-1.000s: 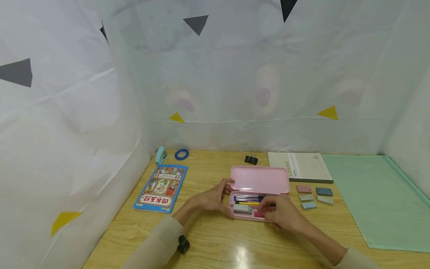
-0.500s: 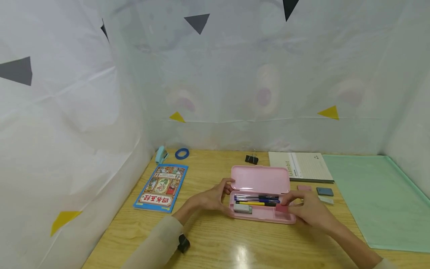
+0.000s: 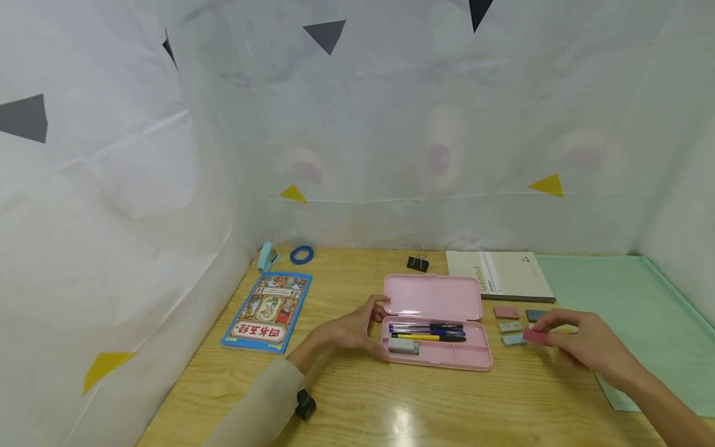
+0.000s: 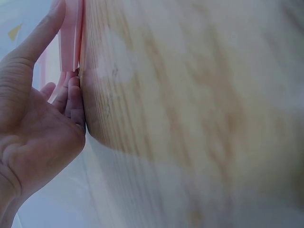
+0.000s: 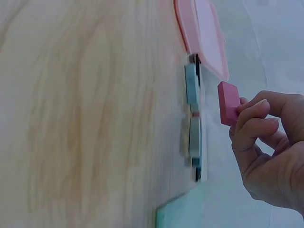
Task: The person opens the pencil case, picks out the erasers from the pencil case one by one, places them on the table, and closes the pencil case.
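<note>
Pink rectangular eraser (image 3: 535, 337) pinched by right hand (image 3: 586, 345), glossy plastic pencil case (image 3: 436, 323) open

The person wears a pale beige long-sleeved top, its soft cuffs ending at the wrists. A small black device (image 3: 305, 405) sits strapped under the left forearm. The bare left hand (image 3: 349, 329) and bare right hand (image 3: 586, 343) carry no rings or gloves.

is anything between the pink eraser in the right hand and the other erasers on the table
Nothing visible. The right hand pinches the pink eraser in the air just beside the erasers on the table, with no object in between.
</note>
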{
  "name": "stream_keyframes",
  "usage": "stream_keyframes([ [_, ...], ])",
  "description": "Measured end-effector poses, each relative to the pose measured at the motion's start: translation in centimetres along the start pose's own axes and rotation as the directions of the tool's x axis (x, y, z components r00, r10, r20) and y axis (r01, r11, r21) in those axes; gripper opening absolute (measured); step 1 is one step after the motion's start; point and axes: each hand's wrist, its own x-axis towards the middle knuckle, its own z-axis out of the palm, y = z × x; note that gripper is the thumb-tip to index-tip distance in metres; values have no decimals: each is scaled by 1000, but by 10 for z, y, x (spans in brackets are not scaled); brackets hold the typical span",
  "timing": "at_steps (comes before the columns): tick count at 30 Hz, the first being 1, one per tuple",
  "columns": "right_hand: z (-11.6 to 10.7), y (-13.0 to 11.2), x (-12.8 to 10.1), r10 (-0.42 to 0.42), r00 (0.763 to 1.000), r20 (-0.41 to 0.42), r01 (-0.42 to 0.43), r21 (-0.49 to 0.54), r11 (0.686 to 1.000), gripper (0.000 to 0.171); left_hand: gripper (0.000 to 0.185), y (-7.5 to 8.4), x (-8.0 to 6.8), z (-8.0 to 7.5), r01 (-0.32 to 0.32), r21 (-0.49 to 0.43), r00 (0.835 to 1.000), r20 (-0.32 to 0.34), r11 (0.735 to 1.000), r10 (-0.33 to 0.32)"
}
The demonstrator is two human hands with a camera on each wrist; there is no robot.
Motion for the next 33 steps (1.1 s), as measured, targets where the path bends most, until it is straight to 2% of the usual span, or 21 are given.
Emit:
stream_keyframes([
  [3, -7, 9, -3, 16, 1000, 7, -16, -29, 999, 28, 108, 0, 0, -1, 0, -1, 1000, -1, 1000, 0],
  [10, -12, 17, -3, -6, 998, 62, 10, -69, 998, 23, 108, 2, -2, -2, 2, -1, 1000, 1, 1000, -2],
  [21, -10, 25, 5, -1, 999, 52, 6, -99, 995, 21, 108, 2, -1, 0, 2, 1, 1000, 2, 1000, -2],
  [33, -10, 7, 9, -70, 996, 56, 72, -38, 997, 29, 107, 2, -1, -1, 4, -1, 1000, -3, 1000, -4],
])
